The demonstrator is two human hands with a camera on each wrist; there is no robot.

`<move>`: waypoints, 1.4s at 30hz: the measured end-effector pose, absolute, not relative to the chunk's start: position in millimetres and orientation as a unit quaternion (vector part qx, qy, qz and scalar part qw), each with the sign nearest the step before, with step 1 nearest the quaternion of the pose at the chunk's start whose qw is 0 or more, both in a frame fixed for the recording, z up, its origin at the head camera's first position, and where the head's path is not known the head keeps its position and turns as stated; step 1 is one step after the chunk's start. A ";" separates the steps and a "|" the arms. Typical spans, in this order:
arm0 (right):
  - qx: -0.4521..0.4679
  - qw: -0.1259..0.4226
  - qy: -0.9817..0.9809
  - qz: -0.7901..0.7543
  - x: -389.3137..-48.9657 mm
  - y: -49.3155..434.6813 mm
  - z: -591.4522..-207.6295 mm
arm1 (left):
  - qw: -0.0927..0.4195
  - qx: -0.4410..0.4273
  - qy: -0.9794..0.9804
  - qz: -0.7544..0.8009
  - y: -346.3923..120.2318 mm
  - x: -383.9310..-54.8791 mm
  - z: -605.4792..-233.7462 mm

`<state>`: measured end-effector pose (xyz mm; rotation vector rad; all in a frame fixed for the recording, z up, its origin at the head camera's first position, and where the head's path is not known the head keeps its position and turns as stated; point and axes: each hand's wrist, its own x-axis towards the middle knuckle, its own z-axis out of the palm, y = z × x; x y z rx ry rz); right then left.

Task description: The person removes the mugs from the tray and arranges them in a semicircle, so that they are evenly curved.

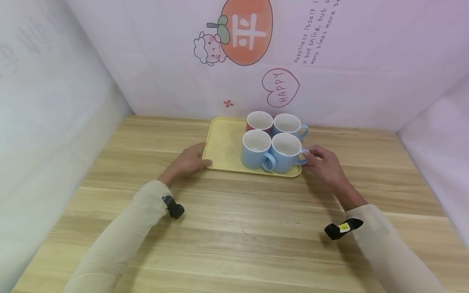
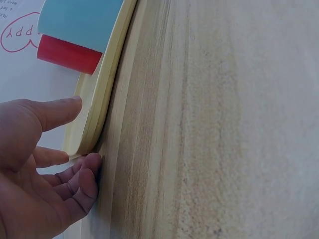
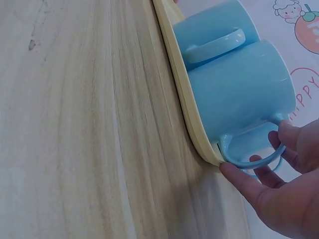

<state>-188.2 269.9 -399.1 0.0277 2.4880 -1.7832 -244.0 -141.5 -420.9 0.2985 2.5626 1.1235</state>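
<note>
A yellow tray [image 1: 224, 147] lies on the wooden table with several mugs at its right side. At the tray's left front corner is my left hand [image 1: 190, 158], the thumb over the rim and the fingers curled against the outside of the corner. My right hand [image 1: 326, 167] pinches the handle of the front right blue mug [image 1: 283, 158], while its index fingertip meets the tray corner in the right wrist view. Beside that mug stand another blue mug [image 1: 253, 156], a blue mug [image 1: 287, 124] behind and a red mug [image 1: 259, 122], all upright with white insides.
Behind the tray rises a white backdrop [image 1: 165, 77] with printed drawings and words. White cloth also walls in both sides. The wooden table [image 1: 234, 228] stretches toward me, under both sleeved forearms with black wrist straps.
</note>
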 end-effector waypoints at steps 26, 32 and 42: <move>0.041 0.025 0.793 -0.608 -178.9 269.1 -400.5 | 0.160 0.111 0.895 0.401 -142.0 -242.9 -419.4; 0.044 0.008 0.778 -0.627 -176.8 270.3 -402.8 | 0.162 0.114 0.896 0.398 -142.8 -243.7 -419.2; 0.039 -0.005 0.771 -0.636 -174.8 274.4 -404.1 | 0.157 0.124 0.895 0.398 -143.0 -243.7 -419.6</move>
